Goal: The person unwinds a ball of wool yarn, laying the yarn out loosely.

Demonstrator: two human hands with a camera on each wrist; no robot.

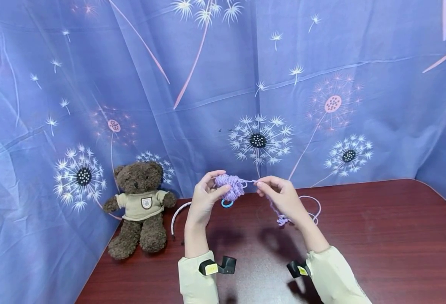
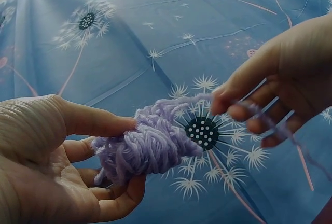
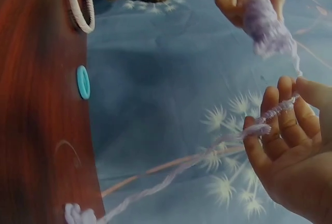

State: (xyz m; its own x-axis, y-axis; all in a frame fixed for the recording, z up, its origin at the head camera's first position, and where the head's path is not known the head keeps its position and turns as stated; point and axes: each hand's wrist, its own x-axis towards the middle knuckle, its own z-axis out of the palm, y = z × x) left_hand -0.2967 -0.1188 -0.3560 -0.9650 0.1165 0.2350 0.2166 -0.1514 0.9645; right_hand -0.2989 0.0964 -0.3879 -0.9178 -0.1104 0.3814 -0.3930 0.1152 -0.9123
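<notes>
A bundle of lavender yarn (image 2: 148, 141) is held up above the table by my left hand (image 1: 204, 198), thumb on one side and fingers on the other. From its right end a short strand (image 1: 248, 181) runs across to my right hand (image 1: 280, 194), which pinches it between thumb and forefinger. In the right wrist view the yarn passes over the curled fingers (image 3: 285, 125) of that hand and trails down. A small knotted clump of the same yarn (image 1: 282, 219) lies below the right hand, and a loop of strand (image 1: 318, 207) curves out behind the wrist.
A brown teddy bear (image 1: 139, 209) in a beige shirt sits at the table's left. Next to it stands a white headband (image 1: 175, 217), partly behind the left arm. A light-blue ring (image 1: 227, 204) lies near the back edge of the dark red table (image 1: 379, 236). Patterned blue cloth (image 1: 208, 139) hangs behind.
</notes>
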